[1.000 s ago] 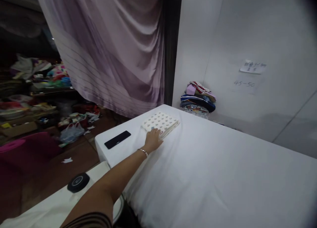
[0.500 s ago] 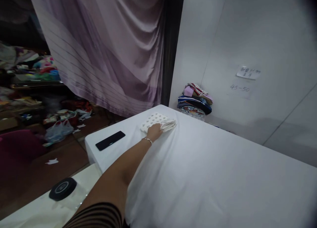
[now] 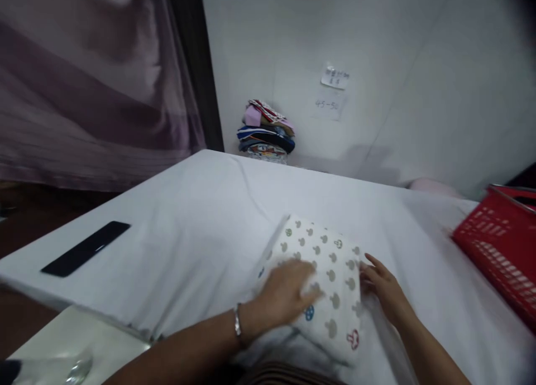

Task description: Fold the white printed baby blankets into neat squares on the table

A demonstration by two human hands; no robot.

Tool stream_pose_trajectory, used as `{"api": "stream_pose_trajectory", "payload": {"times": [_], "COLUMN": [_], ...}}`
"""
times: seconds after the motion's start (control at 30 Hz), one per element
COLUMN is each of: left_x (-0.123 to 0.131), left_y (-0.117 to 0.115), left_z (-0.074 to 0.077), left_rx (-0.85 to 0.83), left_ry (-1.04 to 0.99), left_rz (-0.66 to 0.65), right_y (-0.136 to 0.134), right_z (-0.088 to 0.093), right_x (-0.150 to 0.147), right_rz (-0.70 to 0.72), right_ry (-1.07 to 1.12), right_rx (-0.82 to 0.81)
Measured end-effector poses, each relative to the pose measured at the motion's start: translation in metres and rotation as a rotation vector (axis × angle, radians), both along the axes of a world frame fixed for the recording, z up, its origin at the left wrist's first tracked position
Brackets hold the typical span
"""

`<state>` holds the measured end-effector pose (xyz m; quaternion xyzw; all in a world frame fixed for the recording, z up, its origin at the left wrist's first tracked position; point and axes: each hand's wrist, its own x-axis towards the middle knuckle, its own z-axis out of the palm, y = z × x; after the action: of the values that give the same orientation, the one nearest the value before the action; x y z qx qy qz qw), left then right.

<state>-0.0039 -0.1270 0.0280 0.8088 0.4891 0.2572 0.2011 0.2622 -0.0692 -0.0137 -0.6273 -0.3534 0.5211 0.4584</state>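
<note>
A folded white cloth (image 3: 322,256) printed with small mushrooms lies on the white-covered table near me. Most of the mushrooms are grey-beige; a few are blue, red or green. My left hand (image 3: 287,290), smeared by motion and wearing a bracelet, is over the cloth's left part, thumb apart from the fingers. At the right edge of the cloth is my right hand (image 3: 383,287), its fingers loosely spread and touching or very near the edge. Part of that hand's fingers is hidden.
A black phone (image 3: 86,248) lies on the table (image 3: 201,201) at left. On the right stands a red plastic basket (image 3: 498,245). Folded clothes (image 3: 267,131) are stacked beyond the far edge, by a wall with paper notes (image 3: 335,78). A purple curtain (image 3: 84,83) hangs at left.
The cloth has come from the table's far left corner to the near middle, in front of me. My right hand has come into view beside it. The view has turned right, showing the red basket.
</note>
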Motion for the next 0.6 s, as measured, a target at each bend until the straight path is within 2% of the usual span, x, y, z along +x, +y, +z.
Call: {"api": "stream_pose_trajectory", "payload": {"times": [0.1,0.2,0.3,0.43,0.53,0.6], "left_x": [-0.026,-0.039,-0.038,-0.031,-0.023,-0.017], "left_y": [0.039,0.063,0.07,0.071,0.069,0.068], "left_z": [-0.008,-0.016,-0.02,-0.015,0.0,0.012], "left_rx": [0.029,-0.177,-0.323,-0.257,-0.176,-0.084], "left_ry": [0.079,0.104,0.047,-0.078,-0.266,-0.409], "left_rz": [0.241,0.387,0.471,0.502,0.47,0.423], "right_y": [-0.021,-0.028,-0.021,-0.008,-0.007,-0.012], "right_z": [0.0,0.002,0.005,0.006,0.013,0.025], "right_x": [0.003,-0.004,-0.014,-0.022,-0.017,-0.008], "right_rz": [0.062,0.101,0.107,0.161,0.124,0.046], "right_ry": [0.009,0.017,0.004,0.053,0.05,0.107], "right_rx": [0.006,0.013,-0.007,0.027,0.209,0.375]}}
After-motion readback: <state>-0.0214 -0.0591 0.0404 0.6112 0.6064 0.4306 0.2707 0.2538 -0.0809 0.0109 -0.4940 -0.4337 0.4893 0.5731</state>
